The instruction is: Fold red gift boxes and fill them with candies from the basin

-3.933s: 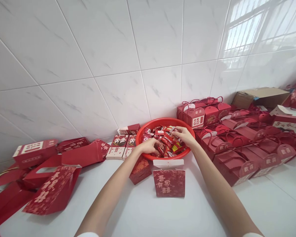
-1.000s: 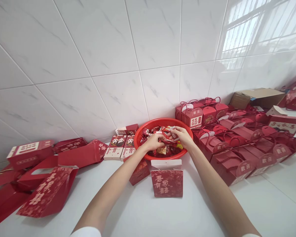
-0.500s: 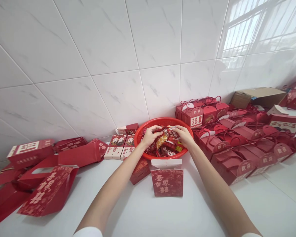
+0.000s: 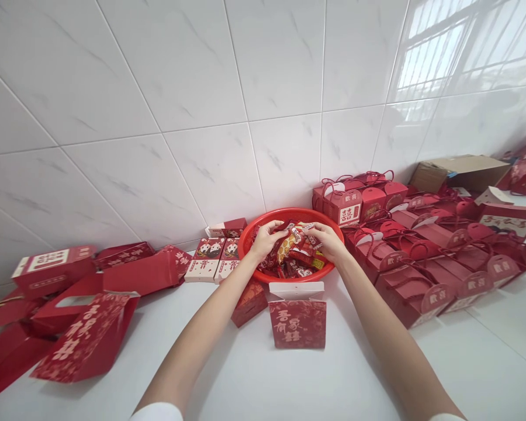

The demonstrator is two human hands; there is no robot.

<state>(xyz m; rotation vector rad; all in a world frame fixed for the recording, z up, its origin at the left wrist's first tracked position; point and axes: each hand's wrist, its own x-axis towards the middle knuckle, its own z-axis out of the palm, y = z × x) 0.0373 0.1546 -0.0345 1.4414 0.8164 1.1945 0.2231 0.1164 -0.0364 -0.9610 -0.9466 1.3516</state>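
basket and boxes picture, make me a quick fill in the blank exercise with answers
The left hand and right hand hold packets over a basket coloured ____.
In the picture, the cord-handled boxes stand to the basket's ____.
The wall behind is covered with marbled ____.

Missing words: red; right; tiles.

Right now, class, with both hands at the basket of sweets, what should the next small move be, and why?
Probably lift the pinched sweets toward the small red box in front. The left hand and right hand both seem to grip wrappers over the basket, and that box stands close on its near side, pale flap raised.
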